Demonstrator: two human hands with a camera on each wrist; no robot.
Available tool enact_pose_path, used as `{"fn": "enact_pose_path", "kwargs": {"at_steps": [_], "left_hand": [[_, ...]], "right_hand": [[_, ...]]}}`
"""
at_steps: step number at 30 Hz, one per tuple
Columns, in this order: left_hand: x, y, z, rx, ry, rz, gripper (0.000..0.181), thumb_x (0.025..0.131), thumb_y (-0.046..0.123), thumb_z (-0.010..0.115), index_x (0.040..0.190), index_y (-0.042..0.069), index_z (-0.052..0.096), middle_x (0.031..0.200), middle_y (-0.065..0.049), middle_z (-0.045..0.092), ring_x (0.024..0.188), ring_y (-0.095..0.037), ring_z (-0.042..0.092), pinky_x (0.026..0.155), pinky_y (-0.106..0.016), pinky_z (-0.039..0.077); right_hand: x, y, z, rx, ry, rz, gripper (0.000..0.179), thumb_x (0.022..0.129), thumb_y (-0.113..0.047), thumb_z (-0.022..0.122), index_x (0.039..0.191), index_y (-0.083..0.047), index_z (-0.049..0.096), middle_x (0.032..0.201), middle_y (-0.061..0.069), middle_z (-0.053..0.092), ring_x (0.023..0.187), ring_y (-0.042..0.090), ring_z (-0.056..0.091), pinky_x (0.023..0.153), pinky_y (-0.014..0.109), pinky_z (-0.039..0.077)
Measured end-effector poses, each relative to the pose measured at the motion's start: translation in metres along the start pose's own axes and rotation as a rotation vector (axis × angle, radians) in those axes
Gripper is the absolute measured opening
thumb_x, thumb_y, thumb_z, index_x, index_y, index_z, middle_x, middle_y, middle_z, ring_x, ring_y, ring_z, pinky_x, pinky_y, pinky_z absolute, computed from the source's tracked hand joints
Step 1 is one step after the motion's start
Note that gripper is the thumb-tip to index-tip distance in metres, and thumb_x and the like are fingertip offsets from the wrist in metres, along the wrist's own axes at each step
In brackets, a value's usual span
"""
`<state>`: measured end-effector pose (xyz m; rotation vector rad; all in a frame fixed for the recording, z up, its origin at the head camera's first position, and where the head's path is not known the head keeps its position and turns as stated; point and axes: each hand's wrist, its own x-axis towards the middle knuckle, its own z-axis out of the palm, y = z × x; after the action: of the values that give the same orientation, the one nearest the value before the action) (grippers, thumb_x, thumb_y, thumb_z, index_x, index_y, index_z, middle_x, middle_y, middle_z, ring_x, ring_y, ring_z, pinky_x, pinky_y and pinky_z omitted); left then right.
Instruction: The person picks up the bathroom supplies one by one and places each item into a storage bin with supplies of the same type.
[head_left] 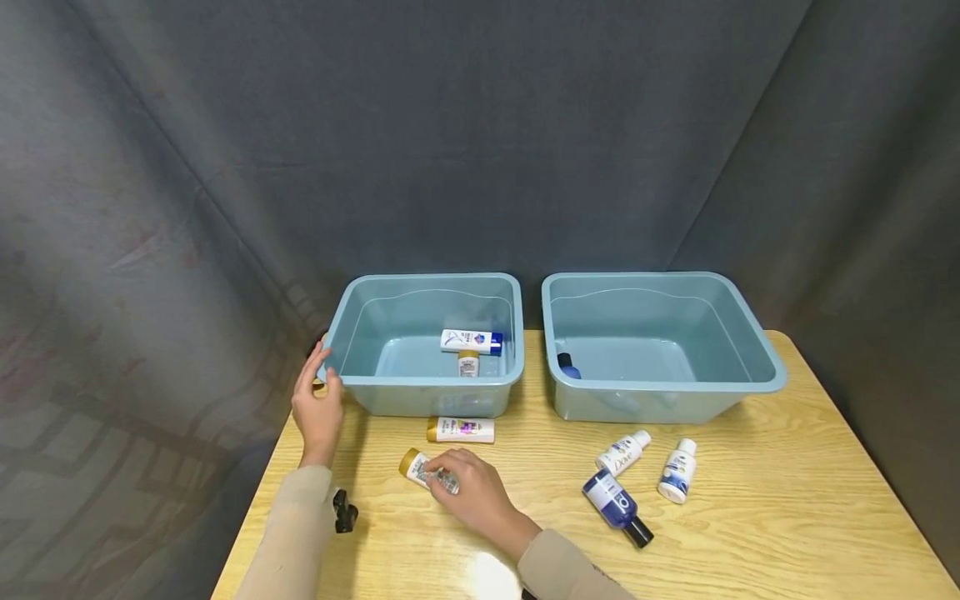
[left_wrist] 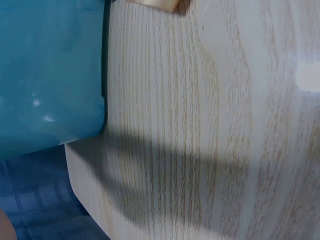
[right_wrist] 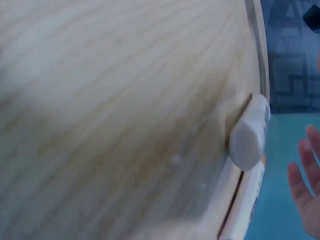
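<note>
My left hand (head_left: 318,412) touches the front left corner of the left blue bin (head_left: 431,382), fingers at its side rim and thumb by the front rim. Above a white bottle with a gold cap (head_left: 414,467) on the table hovers my right hand (head_left: 476,492), fingers apart. In the right wrist view a gap shows between this hand (right_wrist: 307,187) and the white bottle (right_wrist: 250,132). Another gold-capped bottle (head_left: 465,430) lies against the left bin's front. Inside that bin are a white bottle with a blue cap (head_left: 468,341) and a gold-capped bottle (head_left: 468,363).
The right blue bin (head_left: 667,387) holds a dark-capped blue bottle (head_left: 568,367). In front of it, two white Dove bottles (head_left: 624,454) and a blue bottle with a black cap (head_left: 615,504) lie on the wooden table (head_left: 810,500). A grey curtain (head_left: 480,150) hangs behind.
</note>
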<state>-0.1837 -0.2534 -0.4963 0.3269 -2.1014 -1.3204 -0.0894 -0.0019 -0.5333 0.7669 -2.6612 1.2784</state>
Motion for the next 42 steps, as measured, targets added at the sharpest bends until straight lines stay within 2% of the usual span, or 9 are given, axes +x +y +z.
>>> {"fn": "enact_pose_path", "kwargs": {"at_steps": [9, 15, 26, 42], "left_hand": [[0.000, -0.001, 0.000, -0.001, 0.009, 0.013, 0.038, 0.100, 0.006, 0.055, 0.135, 0.012, 0.069, 0.153, 0.004, 0.058, 0.134, -0.023, 0.055, 0.087, -0.013, 0.036], [0.000, 0.000, 0.001, -0.006, 0.003, 0.013, 0.038, 0.100, 0.007, 0.056, 0.136, 0.013, 0.068, 0.153, 0.004, 0.058, 0.131, -0.021, 0.055, 0.087, -0.013, 0.036], [0.000, -0.001, 0.002, -0.020, 0.015, 0.014, 0.038, 0.100, 0.006, 0.055, 0.136, 0.011, 0.068, 0.153, 0.001, 0.058, 0.134, -0.025, 0.055, 0.087, -0.014, 0.036], [0.000, -0.001, 0.004, -0.026, 0.031, 0.018, 0.038, 0.101, 0.006, 0.054, 0.135, 0.011, 0.069, 0.152, -0.001, 0.059, 0.134, -0.026, 0.056, 0.086, -0.015, 0.037]], "right_hand": [[-0.004, 0.003, 0.013, -0.058, 0.044, 0.005, 0.019, 0.092, -0.023, 0.077, 0.111, -0.019, 0.076, 0.111, -0.007, 0.077, 0.102, 0.013, 0.070, 0.086, 0.030, 0.059], [-0.005, 0.006, 0.017, -0.102, 0.047, 0.061, 0.026, 0.088, -0.023, 0.081, 0.113, -0.019, 0.076, 0.116, -0.006, 0.076, 0.107, 0.015, 0.069, 0.089, 0.033, 0.059], [-0.002, 0.009, 0.024, -0.103, 0.025, 0.186, 0.035, 0.085, -0.027, 0.083, 0.118, -0.019, 0.075, 0.118, -0.003, 0.075, 0.104, 0.016, 0.067, 0.080, 0.026, 0.054], [0.001, 0.011, 0.034, -0.138, 0.009, 0.213, 0.042, 0.079, -0.027, 0.087, 0.118, -0.019, 0.074, 0.116, -0.003, 0.075, 0.096, 0.012, 0.065, 0.076, 0.022, 0.052]]}}
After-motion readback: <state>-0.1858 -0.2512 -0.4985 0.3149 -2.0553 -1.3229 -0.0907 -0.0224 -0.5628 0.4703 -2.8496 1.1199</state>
